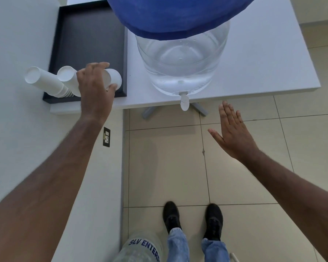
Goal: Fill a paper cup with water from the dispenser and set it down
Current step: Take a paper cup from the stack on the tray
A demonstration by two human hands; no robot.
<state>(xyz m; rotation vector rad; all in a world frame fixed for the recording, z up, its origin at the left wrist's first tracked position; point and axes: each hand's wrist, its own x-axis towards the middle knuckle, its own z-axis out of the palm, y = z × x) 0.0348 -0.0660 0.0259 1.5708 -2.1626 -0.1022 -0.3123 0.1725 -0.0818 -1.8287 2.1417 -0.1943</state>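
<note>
Jutting past the table (263, 59) edge, the dispenser (182, 59) tap (184, 103) hangs over bare floor tiles (169, 159) — open room beneath it, with the right hand (233, 133) spread flat and empty just right of the tap. The left hand (95, 91) grips a cup (114, 77) over the black tray (87, 40) corner. Two cup stacks (51, 82) lie tilted just left of it, touching that hand's side — the dispenser stands close on the right.
</note>
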